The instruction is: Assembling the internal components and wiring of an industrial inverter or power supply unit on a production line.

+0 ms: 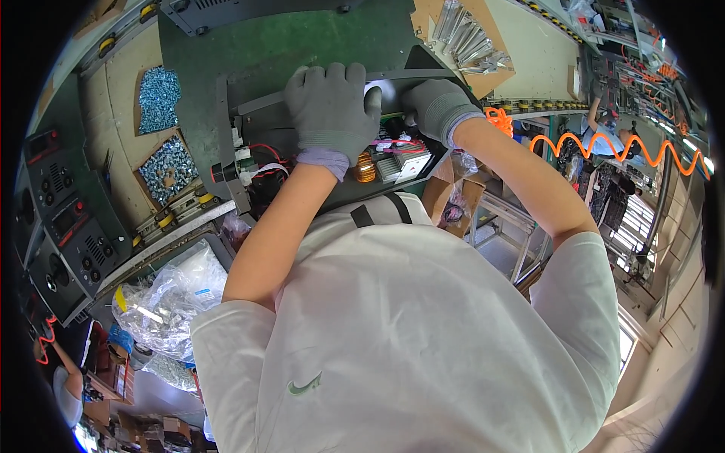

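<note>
White cloth fills the lower middle: the person's short-sleeved shirt (423, 325), nearest to the camera. Just beyond its upper edge, on a green bench top (291, 45), sits an open dark metal equipment housing (266, 103), directly under both hands. Inside its near side are a copper-coloured wound coil (365, 167), a pale finned heat sink (411, 163) close to the coil's right, and red wires (266, 148) toward the left.

Both hands wear grey knit gloves. The left hand (331, 109) lies back upward across the housing, its fingers bent close together near the far rim and its thumb out to the right. The right hand (440, 108) is curled at the housing's right end, fingertips hidden. Whether either one pinches anything, I cannot tell.

Left of the bench, clear plastic bags (170, 302) lie in a heap; farther along, two cardboard trays hold small metallic parts (158, 98). Thin metal strips (464, 38) rest on cardboard beyond the right hand. An orange coiled hose (604, 147) stretches rightward, and behind it a co-worker (615, 140) appears.
</note>
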Tool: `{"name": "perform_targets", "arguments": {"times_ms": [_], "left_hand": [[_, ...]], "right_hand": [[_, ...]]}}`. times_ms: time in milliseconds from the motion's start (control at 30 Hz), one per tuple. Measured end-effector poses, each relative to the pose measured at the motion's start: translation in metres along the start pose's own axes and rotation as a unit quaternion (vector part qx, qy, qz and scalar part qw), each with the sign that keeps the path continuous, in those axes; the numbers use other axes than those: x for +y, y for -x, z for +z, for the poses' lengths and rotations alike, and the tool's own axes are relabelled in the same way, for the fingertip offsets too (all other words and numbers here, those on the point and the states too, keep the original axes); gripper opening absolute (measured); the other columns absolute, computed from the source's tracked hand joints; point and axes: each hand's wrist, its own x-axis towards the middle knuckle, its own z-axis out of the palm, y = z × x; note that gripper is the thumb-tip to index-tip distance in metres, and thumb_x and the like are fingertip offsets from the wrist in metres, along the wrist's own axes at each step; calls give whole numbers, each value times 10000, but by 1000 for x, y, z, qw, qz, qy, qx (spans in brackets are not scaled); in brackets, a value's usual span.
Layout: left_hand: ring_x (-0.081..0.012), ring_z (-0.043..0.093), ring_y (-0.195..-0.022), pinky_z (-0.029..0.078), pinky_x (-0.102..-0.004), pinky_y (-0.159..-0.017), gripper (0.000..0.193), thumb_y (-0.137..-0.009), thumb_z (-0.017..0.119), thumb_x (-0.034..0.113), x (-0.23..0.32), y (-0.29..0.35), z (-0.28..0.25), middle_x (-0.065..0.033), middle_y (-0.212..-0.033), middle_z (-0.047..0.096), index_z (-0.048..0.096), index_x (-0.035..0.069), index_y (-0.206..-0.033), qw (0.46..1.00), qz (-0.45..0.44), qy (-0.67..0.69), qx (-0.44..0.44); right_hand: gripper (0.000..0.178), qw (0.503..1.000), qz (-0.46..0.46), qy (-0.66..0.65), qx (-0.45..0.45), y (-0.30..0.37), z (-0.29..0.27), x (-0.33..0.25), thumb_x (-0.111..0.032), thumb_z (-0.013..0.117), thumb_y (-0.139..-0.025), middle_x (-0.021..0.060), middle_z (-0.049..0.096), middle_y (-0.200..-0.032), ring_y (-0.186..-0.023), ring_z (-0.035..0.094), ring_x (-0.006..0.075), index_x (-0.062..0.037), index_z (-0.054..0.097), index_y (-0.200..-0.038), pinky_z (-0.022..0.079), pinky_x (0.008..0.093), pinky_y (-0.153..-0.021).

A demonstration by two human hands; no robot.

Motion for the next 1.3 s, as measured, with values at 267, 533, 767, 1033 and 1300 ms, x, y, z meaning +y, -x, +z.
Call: {"name": "perform_targets", "arguments": {"times_ms": [267, 533, 767, 1033, 1300], "left_hand": [[-293, 593, -980, 380, -503, -987, 370, -850, 685, 418, 0, 2, 1, -81, -1015, 651, 668, 138, -1091, 1000, 0, -6, -8], [-279, 593, -991, 378, -494, -1000, 339, -870, 657, 410, -5, -9, 1, -74, -1013, 651, 659, 142, -1078, 1000, 15, -20, 7], [-293, 613, -1059, 391, -498, -1011, 382, -870, 655, 412, -14, -50, 3, -74, -1099, 677, 677, 162, -1158, 993, -31, -70, -84], [-289, 613, -1179, 423, -480, -997, 462, -901, 572, 447, -53, -106, 47, -105, -1217, 680, 651, 168, -1261, 974, -40, -122, -185], [-308, 611, -1185, 438, -482, -987, 433, -888, 609, 344, -57, -111, 41, -112, -1228, 680, 627, 180, -1288, 973, 14, -122, -194]], "right_hand": [[219, 1000, 30, -6, 2, 0, 1, -1, -271, 683, -875, 134, 735, -1020, -986, 694, 332, -183, 769, -1057, 543, 433, -883], [150, 877, -99, -246, 401, 40, 1, 7, -207, 656, -896, 64, 716, -962, -897, 684, 314, -133, 722, -1010, 539, 424, -768], [274, 821, -137, -204, 516, 55, 26, 3, -183, 660, -857, 119, 680, -1077, -996, 635, 354, -113, 697, -1119, 517, 439, -838], [340, 825, 39, -331, 456, -15, 52, -6, -126, 660, -822, 65, 680, -1071, -1038, 638, 298, -205, 691, -1151, 529, 422, -851], [226, 722, 109, -398, 555, -23, 63, 10, -156, 648, -869, 86, 676, -1025, -978, 637, 326, -173, 701, -1088, 522, 430, -829]]}}
